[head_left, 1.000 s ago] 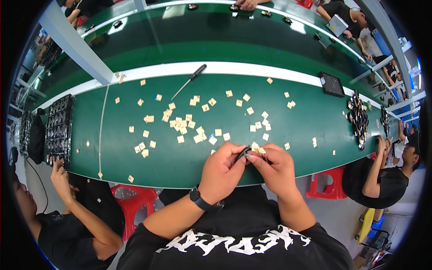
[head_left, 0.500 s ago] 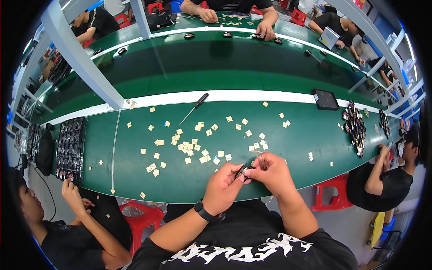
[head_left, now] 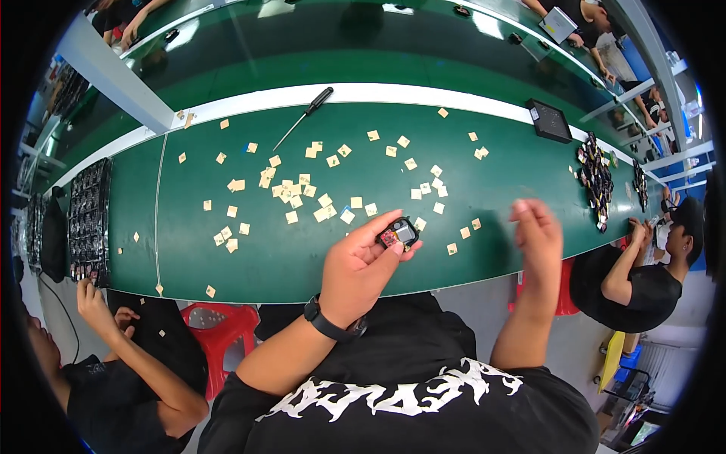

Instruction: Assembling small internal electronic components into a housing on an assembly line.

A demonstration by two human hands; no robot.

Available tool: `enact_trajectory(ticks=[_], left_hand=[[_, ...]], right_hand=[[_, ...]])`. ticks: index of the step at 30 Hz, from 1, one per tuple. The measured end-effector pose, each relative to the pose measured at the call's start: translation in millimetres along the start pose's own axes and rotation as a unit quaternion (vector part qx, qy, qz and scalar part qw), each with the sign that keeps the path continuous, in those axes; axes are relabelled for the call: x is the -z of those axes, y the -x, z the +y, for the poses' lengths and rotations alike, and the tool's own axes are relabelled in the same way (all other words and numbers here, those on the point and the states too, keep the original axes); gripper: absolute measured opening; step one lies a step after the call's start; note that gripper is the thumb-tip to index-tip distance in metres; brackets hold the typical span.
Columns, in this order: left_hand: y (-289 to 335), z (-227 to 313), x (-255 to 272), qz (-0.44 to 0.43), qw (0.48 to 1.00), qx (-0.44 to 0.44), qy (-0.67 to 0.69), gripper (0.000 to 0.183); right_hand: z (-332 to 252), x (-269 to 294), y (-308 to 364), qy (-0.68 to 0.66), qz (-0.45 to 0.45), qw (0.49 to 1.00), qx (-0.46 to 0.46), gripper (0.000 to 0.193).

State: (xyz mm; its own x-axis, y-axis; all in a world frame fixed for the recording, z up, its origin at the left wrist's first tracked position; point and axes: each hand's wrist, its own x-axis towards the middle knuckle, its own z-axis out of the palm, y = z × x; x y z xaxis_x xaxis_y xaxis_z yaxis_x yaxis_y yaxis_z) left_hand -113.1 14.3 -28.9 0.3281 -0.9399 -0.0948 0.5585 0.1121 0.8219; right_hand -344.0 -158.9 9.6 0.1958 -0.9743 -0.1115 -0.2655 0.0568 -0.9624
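Note:
My left hand [head_left: 357, 265] grips a small black handheld device [head_left: 398, 234] above the near edge of the green table [head_left: 302, 261]. The device faces up, with a grey screen and a red patch; my thumb lies against its lower edge. Well to the right, my right hand [head_left: 540, 236] is raised over the table, apart from the device. Motion smears its fingers, which look bent, and whether anything is between them does not show. Small cream paper squares [head_left: 324, 213] lie scattered across the table in front of me.
A black screwdriver [head_left: 306, 113] lies near the white ledge. Back right stand a black tray [head_left: 550, 121] and a pile of black devices [head_left: 596, 181]. A stack of black trays [head_left: 89, 219] is at the left. Seated people flank me, with a red stool [head_left: 219, 333] on the left.
My right hand has let go of the device and swung away to the right. The left hand keeps it, now with its screen showing. The view has tilted down.

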Motion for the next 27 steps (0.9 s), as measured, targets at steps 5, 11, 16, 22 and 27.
enact_trajectory(ticks=[5, 11, 16, 22, 27], left_hand=[[0.6, -4.1, -1.4, 0.019, 1.000, 0.010, 0.001, 0.038], [2.2, 1.0, -7.5, 0.005, 0.998, 0.018, -0.068, 0.036], [1.6, 1.6, -3.5, -0.013, 0.995, 0.041, -0.095, 0.036], [4.5, 0.4, -5.2, -0.016, 0.997, 0.005, -0.081, 0.041], [8.0, -2.0, -2.4, -0.050, 0.991, 0.001, -0.125, 0.035]], right_hand=[[47.6, 95.7, -23.3, 0.348, 0.221, 0.901, 0.138, 0.026], [66.4, 111.8, -1.2, 0.269, 0.255, 0.924, 0.090, 0.023], [8.4, -7.7, 53.1, 0.209, 0.032, 0.960, 0.185, 0.008], [-14.6, -79.7, 45.7, 0.242, -0.206, 0.855, 0.411, 0.024], [-23.1, -75.8, 35.9, 0.271, -0.255, 0.821, 0.432, 0.025]])
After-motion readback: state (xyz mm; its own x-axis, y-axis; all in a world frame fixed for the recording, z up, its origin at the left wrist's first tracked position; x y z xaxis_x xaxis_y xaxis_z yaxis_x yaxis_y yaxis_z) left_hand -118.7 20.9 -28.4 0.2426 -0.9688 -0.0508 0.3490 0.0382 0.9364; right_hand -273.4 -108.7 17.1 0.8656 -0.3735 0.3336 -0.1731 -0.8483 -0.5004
